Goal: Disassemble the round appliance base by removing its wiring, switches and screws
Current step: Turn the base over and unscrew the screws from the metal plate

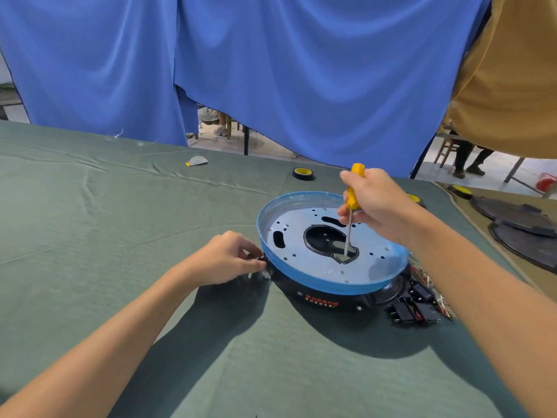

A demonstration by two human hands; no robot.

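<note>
The round appliance base — a black plastic body topped by a blue-rimmed dish with a pale perforated metal plate inside — sits on the green cloth-covered table, right of centre. The right hand is wrapped closed around a yellow-handled screwdriver, its shaft angled down through the plate's large central cut-out. The left hand pinches something small and dark at the base's left edge; what it is I cannot tell. The likely trouble: the tip slipping off a screw hidden below, since the opening gives little view, or the base skidding if the left-hand brace is light. The dish itself holds nothing loose, while a cluster of black switches and red wiring lies beside the base on the right.
</note>
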